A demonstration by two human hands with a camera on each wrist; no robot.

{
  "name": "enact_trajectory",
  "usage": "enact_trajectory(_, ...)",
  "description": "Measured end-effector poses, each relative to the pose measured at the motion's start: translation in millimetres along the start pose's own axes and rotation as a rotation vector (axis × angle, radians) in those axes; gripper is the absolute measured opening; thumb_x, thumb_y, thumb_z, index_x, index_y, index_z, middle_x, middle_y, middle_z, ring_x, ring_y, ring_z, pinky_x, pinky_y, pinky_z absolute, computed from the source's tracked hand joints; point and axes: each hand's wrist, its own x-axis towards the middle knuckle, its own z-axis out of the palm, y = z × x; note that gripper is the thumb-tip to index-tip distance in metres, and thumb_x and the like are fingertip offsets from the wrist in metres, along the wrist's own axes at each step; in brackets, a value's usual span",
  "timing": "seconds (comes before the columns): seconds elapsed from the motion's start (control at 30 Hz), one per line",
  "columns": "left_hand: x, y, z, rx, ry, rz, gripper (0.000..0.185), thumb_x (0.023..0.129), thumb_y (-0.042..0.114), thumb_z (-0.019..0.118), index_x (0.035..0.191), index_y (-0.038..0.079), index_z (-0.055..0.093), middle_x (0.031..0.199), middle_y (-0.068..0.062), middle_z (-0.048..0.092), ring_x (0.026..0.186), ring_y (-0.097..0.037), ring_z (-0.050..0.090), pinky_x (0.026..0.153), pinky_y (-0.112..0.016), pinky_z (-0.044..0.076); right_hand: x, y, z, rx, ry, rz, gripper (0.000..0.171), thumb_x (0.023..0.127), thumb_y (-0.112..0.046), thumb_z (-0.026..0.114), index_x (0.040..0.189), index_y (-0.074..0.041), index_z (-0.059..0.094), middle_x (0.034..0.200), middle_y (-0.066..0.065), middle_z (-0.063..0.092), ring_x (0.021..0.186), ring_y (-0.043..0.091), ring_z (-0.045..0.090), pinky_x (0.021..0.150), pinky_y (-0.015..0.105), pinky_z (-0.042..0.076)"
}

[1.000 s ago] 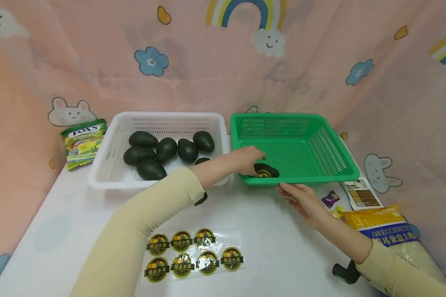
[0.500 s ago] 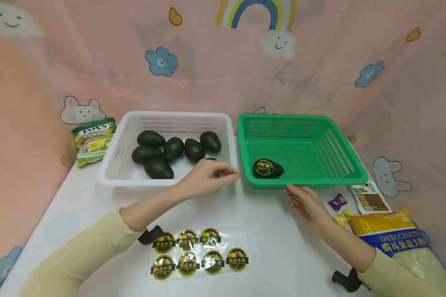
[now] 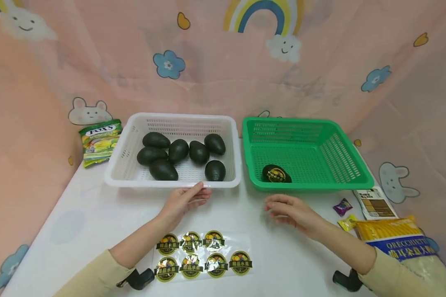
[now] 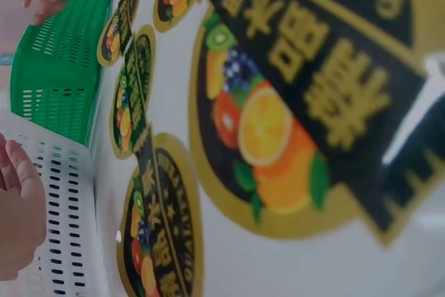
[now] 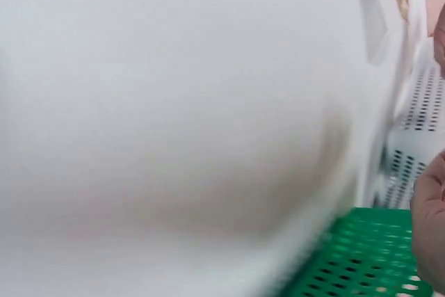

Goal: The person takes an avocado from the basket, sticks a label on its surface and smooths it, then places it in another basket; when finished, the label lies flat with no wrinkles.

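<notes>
Left hand (image 3: pixel 182 203): fingers loosely extended, thumb at white basket (image 3: pixel 160 184) front rim; seven avocados (image 3: pixel 178 151) inside. Right hand (image 3: pixel 292 211): fingers relaxed, just in front of green basket (image 3: pixel 301 161), one avocado (image 3: pixel 276 173) there marked 精品水果. Seven matching stickers (image 3: pixel 216 265) on tabletop (image 3: pixel 282 264). Candy bag (image 3: pixel 101 144) reads FOX'S; pasta bag (image 3: pixel 405 248), ORECCHIET….

- White basket (image 3: pixel 141 183): smooth, perforated plastic, slightly shiny
- Green basket (image 3: pixel 301 161): smooth plastic too
- Avocados (image 3: pixel 163 170): dark skins, low sheen
- Stickers (image 3: pixel 216 264): glossy, catching glare on clear film (image 3: pixel 239 243)
- Backdrop (image 3: pixel 215 86): matt, creased cloth
</notes>
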Motion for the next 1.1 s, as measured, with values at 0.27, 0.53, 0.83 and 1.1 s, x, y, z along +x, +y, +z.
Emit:
enact_trajectory(0.27, 0.1, 2.4, -1.8, 0.027, -0.004, 0.013, 0.045, 0.098, 0.032, 0.06, 0.116, -0.009, 0.064, 0.102, -0.008, 0.073, 0.094, -0.016, 0.068, 0.09, -0.034, 0.053, 68, -135, 38, -0.602, -0.381, -0.179, 0.025, 0.098, -0.025, 0.06, 0.117, -0.01, 0.066, 0.11, 0.009, 0.066, 0.1, 0.029, 0.06, 0.087, 0.042, 0.052)
enact_trajectory(0.53, -1.6, 0.9, -1.7, 0.04, -0.019, 0.012, 0.043, 0.098, 0.033, 0.06, 0.115, -0.005, 0.066, 0.101, -0.006, 0.073, 0.105, -0.027, 0.065, 0.095, -0.041, 0.05, 168, -179, 66, -1.064, -0.594, 0.046, 0.029, 0.097, -0.015, 0.06, 0.123, -0.004, 0.064, 0.116, 0.008, 0.063, 0.105, 0.02, 0.058, 0.09, 0.033, 0.051)
enact_trajectory(0.83, -0.3, -2.5, -1.6, 0.052, -0.039, 0.014, 0.051, 0.098, 0.034, 0.06, 0.119, -0.012, 0.061, 0.101, -0.006, 0.073, 0.1, -0.023, 0.067, 0.091, -0.039, 0.052, 215, -164, 86, -1.142, -0.575, 0.487, 0.052, 0.091, -0.007, 0.066, 0.141, -0.007, 0.05, 0.141, 0.014, 0.049, 0.122, 0.03, 0.055, 0.096, 0.035, 0.049)
enact_trajectory(1.1, 0.1, -0.5, -2.9, 0.047, -0.033, 0.018, 0.049, 0.098, 0.031, 0.06, 0.12, -0.012, 0.06, 0.098, -0.006, 0.073, 0.104, -0.03, 0.065, 0.088, -0.035, 0.053, 231, -156, 101, -1.004, -0.709, 0.386, 0.058, 0.088, 0.005, 0.067, 0.141, -0.007, 0.049, 0.149, 0.012, 0.04, 0.131, 0.022, 0.045, 0.094, 0.03, 0.05)
